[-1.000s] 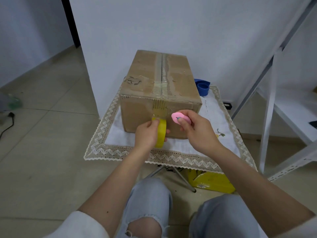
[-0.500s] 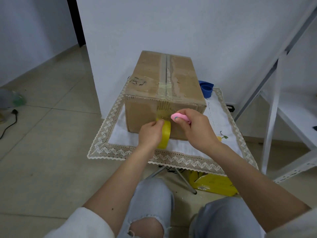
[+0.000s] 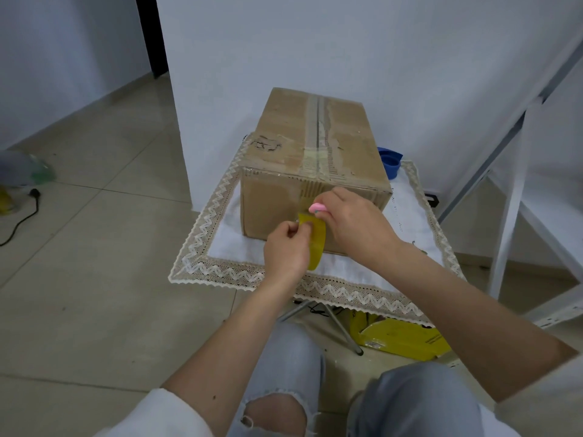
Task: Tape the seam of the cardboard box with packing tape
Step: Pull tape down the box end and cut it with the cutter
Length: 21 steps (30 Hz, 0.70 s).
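Note:
A brown cardboard box stands on a small table covered with a lace-edged cloth. Its top seam runs away from me under worn tape. My left hand grips a yellow roll of packing tape held against the box's near face, with a strip of tape stretched up toward the seam. My right hand holds a small pink cutter at the tape strip, just above the roll.
A blue cup stands behind the box on the right. A yellow package lies on the floor under the table. A white metal rack rises at right. A black cable lies on the tiles at left.
The view has shifted left, so the box sits further right. My right hand with the pink cutter has come down and left onto the tape strip above the roll.

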Available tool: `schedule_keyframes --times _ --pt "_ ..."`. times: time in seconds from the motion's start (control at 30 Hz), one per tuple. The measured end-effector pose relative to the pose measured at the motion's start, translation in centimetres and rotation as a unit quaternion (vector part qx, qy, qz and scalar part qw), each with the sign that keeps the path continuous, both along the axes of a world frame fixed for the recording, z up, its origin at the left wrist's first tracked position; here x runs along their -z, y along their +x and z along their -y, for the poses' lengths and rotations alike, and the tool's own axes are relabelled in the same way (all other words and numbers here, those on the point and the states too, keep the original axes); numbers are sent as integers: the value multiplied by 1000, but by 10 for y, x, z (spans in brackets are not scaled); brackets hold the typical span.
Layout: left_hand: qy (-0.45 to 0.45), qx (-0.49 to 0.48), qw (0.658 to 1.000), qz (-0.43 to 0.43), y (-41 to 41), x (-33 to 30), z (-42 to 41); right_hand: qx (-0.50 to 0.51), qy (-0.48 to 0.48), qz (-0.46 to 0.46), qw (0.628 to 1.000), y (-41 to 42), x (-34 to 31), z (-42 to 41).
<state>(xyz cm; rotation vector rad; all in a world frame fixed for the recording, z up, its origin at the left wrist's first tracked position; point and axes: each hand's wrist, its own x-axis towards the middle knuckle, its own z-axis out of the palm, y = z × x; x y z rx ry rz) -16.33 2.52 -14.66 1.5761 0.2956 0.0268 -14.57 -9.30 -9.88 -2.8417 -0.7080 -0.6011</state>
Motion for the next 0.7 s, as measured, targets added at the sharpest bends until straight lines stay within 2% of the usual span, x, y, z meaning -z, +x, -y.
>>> schedule_keyframes --times 0.7 --pt "-25 13 999 -20 3 0 -4 -25 -120 -6 992 8 -10 -20"
